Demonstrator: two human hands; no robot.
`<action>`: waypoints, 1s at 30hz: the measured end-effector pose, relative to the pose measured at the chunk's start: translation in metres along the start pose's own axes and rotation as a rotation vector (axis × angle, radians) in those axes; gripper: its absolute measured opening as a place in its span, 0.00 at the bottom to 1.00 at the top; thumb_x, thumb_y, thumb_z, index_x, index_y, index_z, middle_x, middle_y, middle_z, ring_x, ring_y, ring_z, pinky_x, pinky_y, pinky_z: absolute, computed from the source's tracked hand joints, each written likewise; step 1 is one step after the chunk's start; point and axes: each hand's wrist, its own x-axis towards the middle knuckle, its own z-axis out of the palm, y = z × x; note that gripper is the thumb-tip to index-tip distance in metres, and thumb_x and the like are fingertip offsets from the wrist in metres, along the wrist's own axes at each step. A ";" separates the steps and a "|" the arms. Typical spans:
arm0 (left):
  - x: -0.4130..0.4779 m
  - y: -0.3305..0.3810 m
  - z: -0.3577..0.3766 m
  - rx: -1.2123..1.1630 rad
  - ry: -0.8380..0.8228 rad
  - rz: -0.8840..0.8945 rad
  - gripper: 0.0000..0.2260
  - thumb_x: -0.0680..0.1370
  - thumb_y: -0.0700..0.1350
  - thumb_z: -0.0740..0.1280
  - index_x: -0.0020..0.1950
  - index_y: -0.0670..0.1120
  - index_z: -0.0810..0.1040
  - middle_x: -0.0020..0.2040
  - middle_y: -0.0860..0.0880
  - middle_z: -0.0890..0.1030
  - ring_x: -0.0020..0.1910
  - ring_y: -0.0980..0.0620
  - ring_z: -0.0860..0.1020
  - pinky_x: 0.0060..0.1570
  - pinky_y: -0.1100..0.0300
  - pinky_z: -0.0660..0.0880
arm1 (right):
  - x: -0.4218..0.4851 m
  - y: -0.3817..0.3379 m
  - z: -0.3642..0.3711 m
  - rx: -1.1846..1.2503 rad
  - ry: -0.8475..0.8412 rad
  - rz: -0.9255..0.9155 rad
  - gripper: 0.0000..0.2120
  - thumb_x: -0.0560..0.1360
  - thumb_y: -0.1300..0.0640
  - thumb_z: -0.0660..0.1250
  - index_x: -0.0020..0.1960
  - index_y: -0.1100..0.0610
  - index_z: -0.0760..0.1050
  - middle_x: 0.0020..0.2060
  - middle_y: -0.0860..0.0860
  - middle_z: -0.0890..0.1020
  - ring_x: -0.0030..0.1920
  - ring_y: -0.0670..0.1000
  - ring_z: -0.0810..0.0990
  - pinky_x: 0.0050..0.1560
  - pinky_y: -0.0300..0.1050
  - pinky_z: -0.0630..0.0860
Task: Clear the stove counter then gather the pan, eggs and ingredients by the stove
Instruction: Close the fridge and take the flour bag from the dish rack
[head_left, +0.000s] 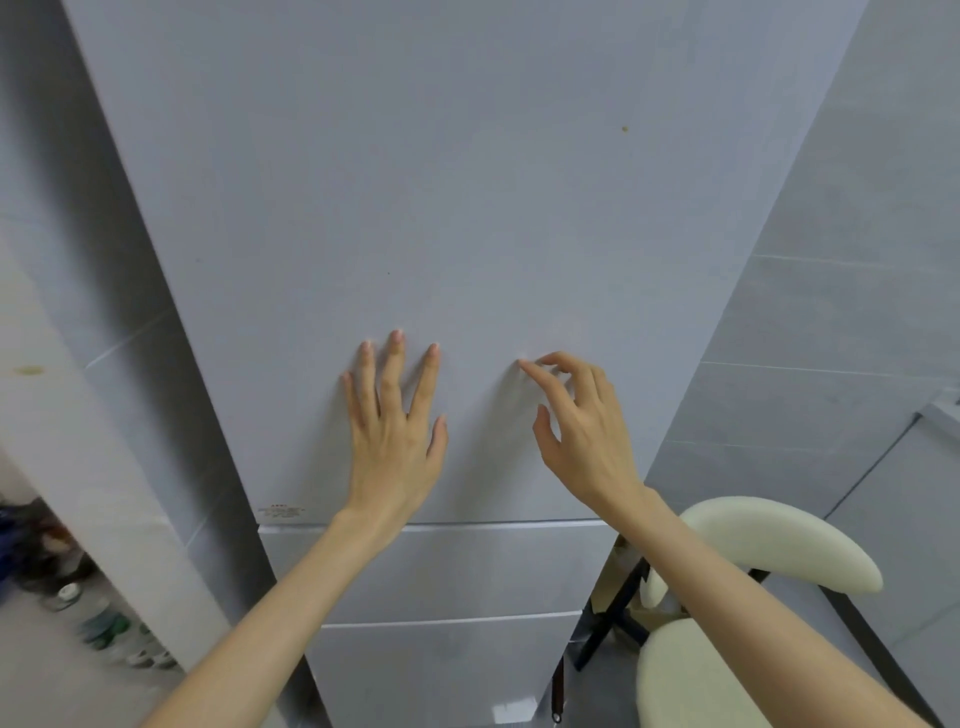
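Note:
A tall white fridge (415, 182) fills the middle of the view, its large upper door shut. Two drawer fronts (447, 571) sit below that door. My left hand (397, 431) lies flat on the lower part of the door with its fingers spread and straight. My right hand (576, 426) is beside it, its index fingertip touching the door and the other fingers loosely curled, holding nothing. No pan, eggs, ingredients or stove are in view.
A cream chair (769, 545) with a black frame stands at the fridge's lower right. Grey tiled walls (831, 312) flank both sides. Several bottles and jars (104, 623) crowd the floor at the lower left.

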 end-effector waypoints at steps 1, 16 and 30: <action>0.000 0.003 -0.002 -0.013 -0.008 0.001 0.31 0.77 0.46 0.65 0.78 0.46 0.56 0.78 0.39 0.50 0.76 0.34 0.47 0.72 0.36 0.51 | 0.000 -0.001 -0.003 0.007 -0.022 0.002 0.26 0.71 0.68 0.65 0.68 0.55 0.72 0.61 0.53 0.73 0.55 0.54 0.73 0.53 0.47 0.72; -0.019 0.100 -0.042 -0.536 -0.299 0.189 0.20 0.79 0.45 0.61 0.72 0.51 0.67 0.65 0.53 0.75 0.63 0.50 0.72 0.57 0.57 0.70 | -0.099 -0.008 -0.123 -0.123 -0.198 0.425 0.22 0.77 0.60 0.64 0.70 0.51 0.68 0.65 0.49 0.74 0.64 0.53 0.71 0.63 0.48 0.66; -0.054 0.335 -0.072 -0.909 -0.518 0.589 0.19 0.80 0.49 0.60 0.71 0.53 0.67 0.64 0.53 0.75 0.62 0.52 0.73 0.56 0.54 0.73 | -0.258 0.032 -0.326 -0.431 -0.097 0.938 0.19 0.77 0.57 0.62 0.68 0.49 0.69 0.62 0.46 0.75 0.63 0.49 0.71 0.54 0.45 0.71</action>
